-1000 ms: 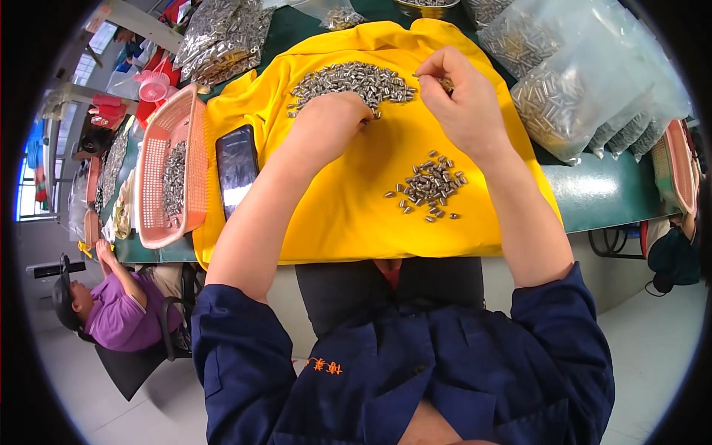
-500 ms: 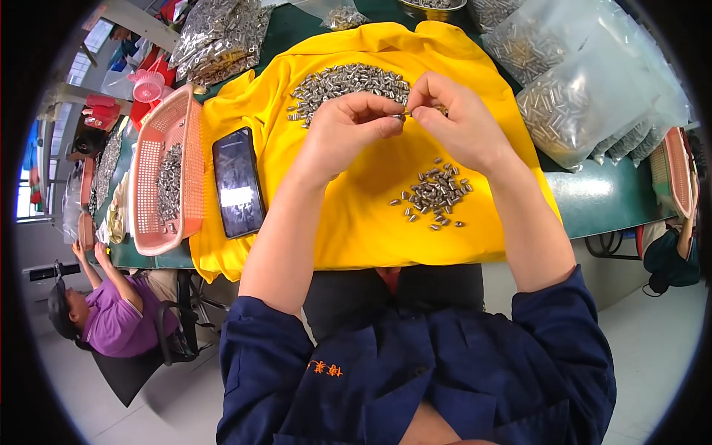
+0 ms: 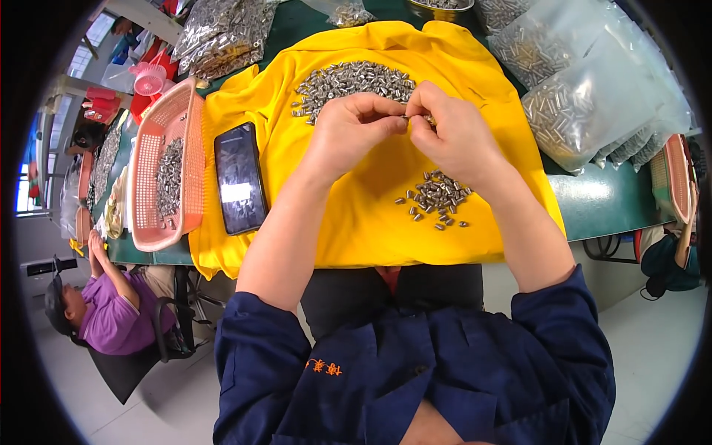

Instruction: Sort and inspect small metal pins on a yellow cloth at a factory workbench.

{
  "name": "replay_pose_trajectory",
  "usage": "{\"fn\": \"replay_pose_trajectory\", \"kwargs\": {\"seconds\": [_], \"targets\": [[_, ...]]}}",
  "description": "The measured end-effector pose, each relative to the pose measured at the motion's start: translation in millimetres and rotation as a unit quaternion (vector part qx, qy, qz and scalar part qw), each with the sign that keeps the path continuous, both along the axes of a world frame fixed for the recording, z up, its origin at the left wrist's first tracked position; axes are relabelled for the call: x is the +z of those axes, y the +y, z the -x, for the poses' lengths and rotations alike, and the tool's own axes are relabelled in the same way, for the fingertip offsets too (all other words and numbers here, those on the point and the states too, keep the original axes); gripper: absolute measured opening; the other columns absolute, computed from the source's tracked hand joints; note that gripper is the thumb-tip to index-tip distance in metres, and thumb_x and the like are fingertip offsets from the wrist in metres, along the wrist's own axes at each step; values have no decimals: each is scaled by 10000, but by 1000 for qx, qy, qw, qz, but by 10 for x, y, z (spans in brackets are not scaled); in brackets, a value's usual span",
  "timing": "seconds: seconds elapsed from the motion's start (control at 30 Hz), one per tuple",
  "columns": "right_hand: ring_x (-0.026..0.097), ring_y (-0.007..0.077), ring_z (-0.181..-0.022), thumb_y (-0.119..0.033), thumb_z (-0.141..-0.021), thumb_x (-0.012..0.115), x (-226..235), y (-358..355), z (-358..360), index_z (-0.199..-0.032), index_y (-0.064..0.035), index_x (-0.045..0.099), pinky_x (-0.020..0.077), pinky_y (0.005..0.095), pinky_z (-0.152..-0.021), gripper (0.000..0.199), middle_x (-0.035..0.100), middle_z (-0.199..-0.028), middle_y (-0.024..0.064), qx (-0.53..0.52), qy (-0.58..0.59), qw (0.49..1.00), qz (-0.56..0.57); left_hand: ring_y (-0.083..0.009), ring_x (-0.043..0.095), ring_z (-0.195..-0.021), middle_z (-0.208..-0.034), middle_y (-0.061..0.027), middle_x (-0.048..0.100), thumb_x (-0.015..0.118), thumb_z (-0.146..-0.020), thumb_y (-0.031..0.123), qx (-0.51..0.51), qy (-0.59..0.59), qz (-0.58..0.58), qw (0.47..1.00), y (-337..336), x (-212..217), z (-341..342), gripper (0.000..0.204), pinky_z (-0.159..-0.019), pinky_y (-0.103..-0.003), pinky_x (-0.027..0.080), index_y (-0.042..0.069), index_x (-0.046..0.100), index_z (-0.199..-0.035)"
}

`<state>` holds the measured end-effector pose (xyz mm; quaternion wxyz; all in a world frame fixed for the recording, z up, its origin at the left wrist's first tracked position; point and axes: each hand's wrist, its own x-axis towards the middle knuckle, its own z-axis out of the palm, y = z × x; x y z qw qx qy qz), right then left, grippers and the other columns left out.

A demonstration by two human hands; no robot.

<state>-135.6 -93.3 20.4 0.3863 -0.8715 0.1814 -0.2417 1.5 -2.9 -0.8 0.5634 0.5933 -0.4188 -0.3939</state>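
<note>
1. While both hands meet fingertip to fingertip above the yellow cloth [image 3: 348, 233], the left hand [image 3: 354, 133] has thumb and forefinger pinched together on a small metal piece [image 3: 406, 117], mostly hidden.
2. Right hand [image 3: 454, 133]: fingers curled, thumb and forefinger at the same piece. Whether it grips that piece, or what lies inside the curl: cannot tell.
3. Just beyond the hands, toward the cloth's far edge: larger pile [image 3: 352, 80] of short metal cylinders, touching the left hand's outline in view.
4. Nearer, between the right forearm and the cloth's near edge: smaller pile [image 3: 439, 194] of similar cylinders, a few strays around it.
5. Step in hand, judged: two-handed fingertip work on one piece. Next move, judged, calls for a light, steady pinch and fingertips kept in line.
6. Along the cloth's left edge: black smartphone [image 3: 240, 178]; outside it, pink perforated basket [image 3: 194, 178] with metal parts [image 3: 169, 178] inside.
7. Green table [image 3: 604, 196], far right corner: clear plastic bags [image 3: 567, 115] of metal tubes. Far edge: metal bowl [image 3: 445, 16].
</note>
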Motion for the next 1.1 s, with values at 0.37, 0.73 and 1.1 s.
{"fn": "replay_pose_trajectory", "kwargs": {"seconds": [0.37,0.73,1.1], "targets": [[444,112,-596,-66,-738,475,-88,-154,12,-772,-20,473,379,241,-554,56,490,-655,37,-19,-63,993,-95,-83,572,-746,-821,-46,611,538,-766,13,23,-143,-37,989,-5,-27,-34,159,-692,-195,449,-4,581,-918],[444,116,-584,-100,-727,479,-30,-94,22,-775,-28,479,377,241,-541,87,497,-656,35,1,-63,991,-114,-118,558,-769,-868,-44,572,530,-810,47,11,182,29,983,9,-36,-18,139,-713,-225,452,17,538,-945],[453,80,-630,-71,-740,477,-28,-89,11,-785,-28,477,377,210,-564,62,498,-690,11,35,-95,979,-175,-141,568,-770,-850,-57,584,518,-813,36,-62,324,56,942,25,-16,19,137,-738,-289,491,32,561,-943]]}}
